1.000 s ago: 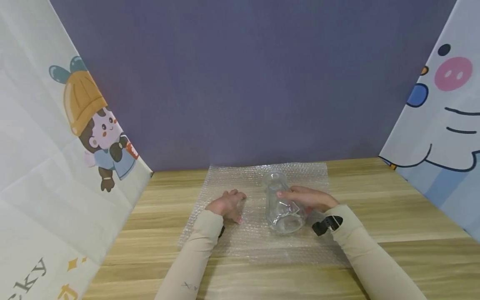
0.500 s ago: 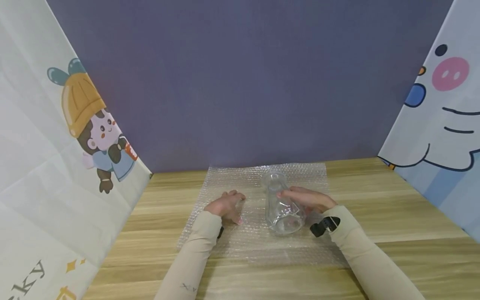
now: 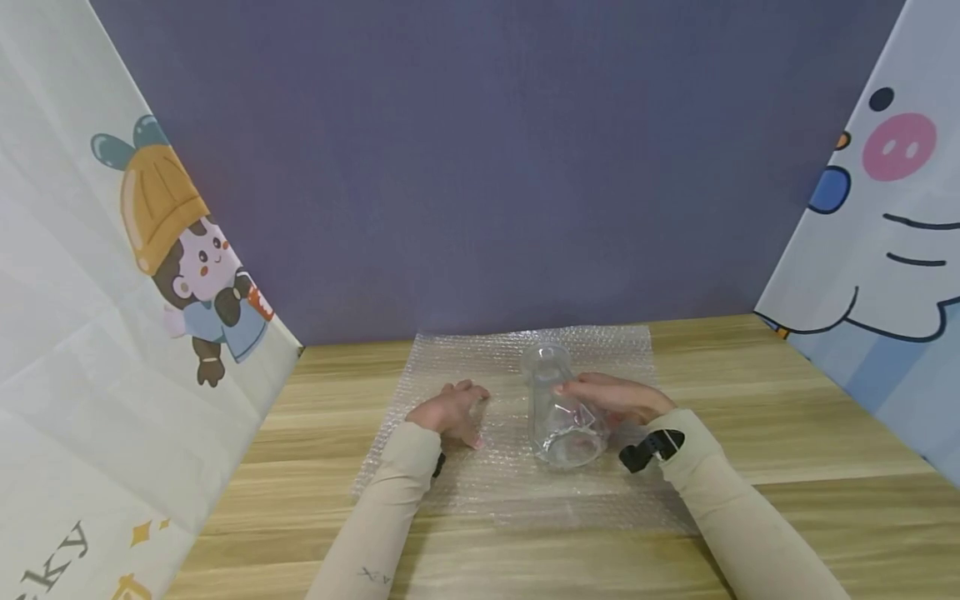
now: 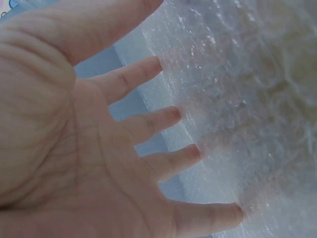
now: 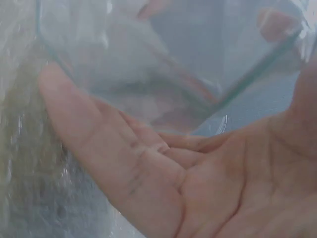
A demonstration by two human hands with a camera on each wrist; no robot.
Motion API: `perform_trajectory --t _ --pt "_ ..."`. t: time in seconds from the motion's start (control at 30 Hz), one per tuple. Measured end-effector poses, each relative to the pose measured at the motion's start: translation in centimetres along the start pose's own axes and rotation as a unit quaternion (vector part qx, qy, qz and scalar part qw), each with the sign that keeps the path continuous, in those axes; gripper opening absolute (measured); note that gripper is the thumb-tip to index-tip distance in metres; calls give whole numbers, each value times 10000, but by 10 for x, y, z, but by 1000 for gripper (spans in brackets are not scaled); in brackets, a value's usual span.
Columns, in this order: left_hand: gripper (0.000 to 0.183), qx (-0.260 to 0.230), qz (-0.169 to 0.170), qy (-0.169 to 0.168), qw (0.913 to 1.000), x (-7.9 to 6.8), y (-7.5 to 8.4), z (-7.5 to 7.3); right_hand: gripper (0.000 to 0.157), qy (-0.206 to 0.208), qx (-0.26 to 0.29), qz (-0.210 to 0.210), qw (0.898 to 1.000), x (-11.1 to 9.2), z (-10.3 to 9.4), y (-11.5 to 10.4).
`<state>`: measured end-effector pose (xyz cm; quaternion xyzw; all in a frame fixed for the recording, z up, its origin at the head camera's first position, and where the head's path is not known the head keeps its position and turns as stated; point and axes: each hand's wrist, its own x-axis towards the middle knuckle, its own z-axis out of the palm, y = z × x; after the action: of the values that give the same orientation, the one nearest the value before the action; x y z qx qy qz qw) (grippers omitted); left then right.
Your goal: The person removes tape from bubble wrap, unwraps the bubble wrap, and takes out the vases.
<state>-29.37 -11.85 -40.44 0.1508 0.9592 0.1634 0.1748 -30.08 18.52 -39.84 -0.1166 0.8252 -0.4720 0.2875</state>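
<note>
A clear glass vase (image 3: 567, 421) with a flared mouth and flat-sided body lies on a sheet of bubble wrap (image 3: 517, 492), its wide base towards me. My right hand (image 3: 621, 397) grips it from the right, the thumb over its upper side. In the right wrist view, fingers (image 5: 94, 124) curve under the glass (image 5: 148, 69) and show partly through it. My left hand (image 3: 450, 411) is at the wrap's left part, apart from the vase. Its spread, nearly straight fingers (image 4: 148, 124) have their tips right at the bubble wrap (image 4: 237, 99) in the left wrist view.
The wood-grain table (image 3: 322, 467) extends past the wrap on both sides. A dark blue-grey panel (image 3: 480, 167) rises at the table's back edge. White printed panels (image 3: 67, 250) with cartoon figures stand at left and right. Black straps (image 3: 651, 450) sit on the wrists.
</note>
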Motion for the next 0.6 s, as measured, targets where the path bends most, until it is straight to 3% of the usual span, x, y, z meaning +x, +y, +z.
perform_trajectory --t 0.6 --pt "85 -140 46 15 9999 -2 1 0 70 119 118 -112 9998 0 -1 0"
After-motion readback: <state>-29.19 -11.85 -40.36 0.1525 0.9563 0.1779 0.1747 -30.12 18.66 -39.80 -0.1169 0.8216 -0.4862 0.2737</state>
